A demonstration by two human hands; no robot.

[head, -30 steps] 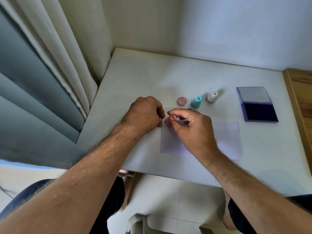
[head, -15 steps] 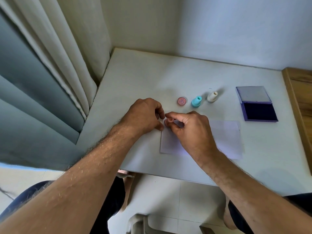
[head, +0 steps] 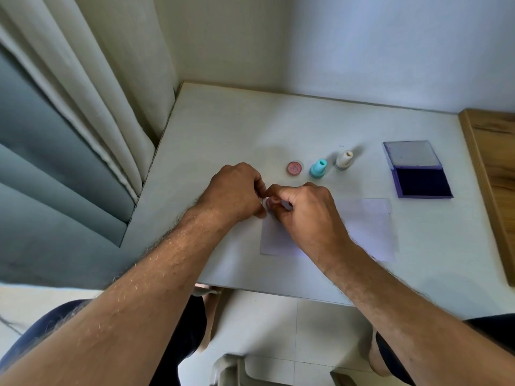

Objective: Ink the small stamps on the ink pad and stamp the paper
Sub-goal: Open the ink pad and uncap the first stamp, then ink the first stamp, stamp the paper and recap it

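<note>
My right hand [head: 306, 215] pinches a small pink stamp [head: 271, 202] and holds it down at the top left corner of the white paper [head: 367, 229]. My left hand [head: 234, 193] rests fisted on the table beside that corner, its fingers touching the paper's left edge. A pink round cap [head: 295, 168], a teal stamp [head: 318, 169] and a white stamp [head: 344, 160] stand in a row beyond the hands. The open purple ink pad [head: 422, 182] lies at the right, lid flipped back.
The white table [head: 223, 129] sits in a corner, with walls behind and curtains [head: 83, 107] to the left. A wooden surface [head: 493, 174] borders the table's right edge. A chair and tiled floor show below the front edge.
My right hand has lowered the pink stamp onto the paper's top left corner and closed in toward the left hand. The left hand has barely moved.
</note>
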